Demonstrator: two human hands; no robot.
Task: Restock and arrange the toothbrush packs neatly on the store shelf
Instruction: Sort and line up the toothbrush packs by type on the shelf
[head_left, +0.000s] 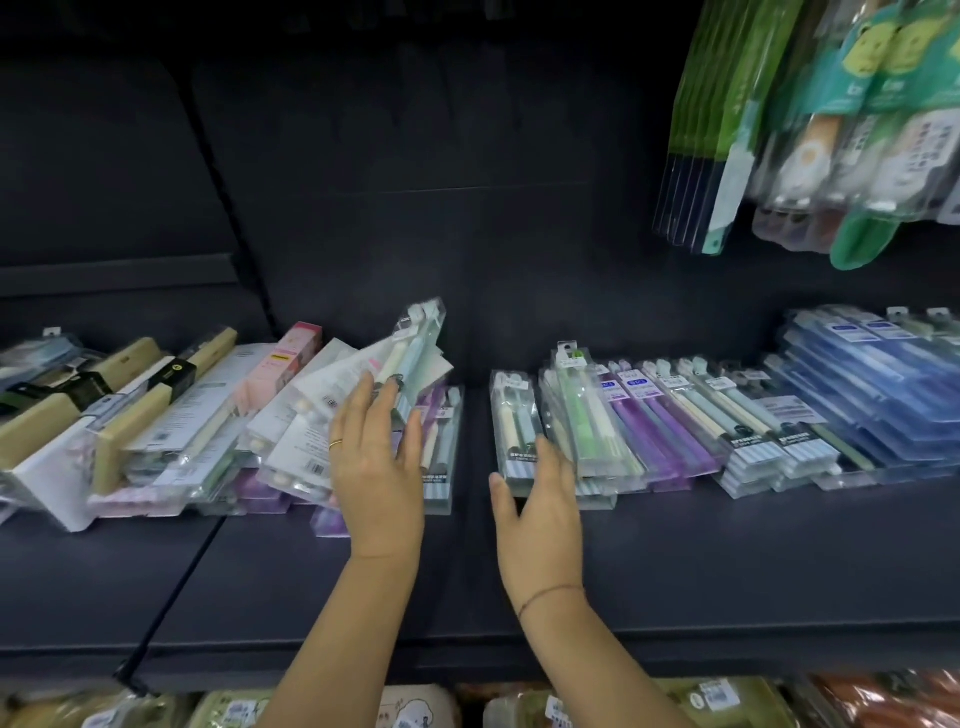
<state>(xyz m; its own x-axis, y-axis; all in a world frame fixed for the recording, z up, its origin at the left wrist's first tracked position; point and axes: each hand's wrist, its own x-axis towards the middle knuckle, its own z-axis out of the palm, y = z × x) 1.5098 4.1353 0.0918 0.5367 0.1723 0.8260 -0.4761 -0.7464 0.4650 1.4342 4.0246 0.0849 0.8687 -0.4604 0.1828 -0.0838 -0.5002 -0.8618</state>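
- Your left hand (376, 457) lies flat with straight fingers, pressing against the leaning packs (415, 353) on top of the left pile.
- Your right hand (540, 514) is relaxed, fingertips touching the near end of one pack (511, 431); it grasps nothing.
- That pack lies flat: a clear case, pale brushes, a striped label at the near end.
- Right of it lie overlapping rows (670, 415) of green, purple and pale packs, then a blue stack (872, 395); too many to count.
- A bare strip of shelf (475, 545) separates the piles, and the front edge is free.
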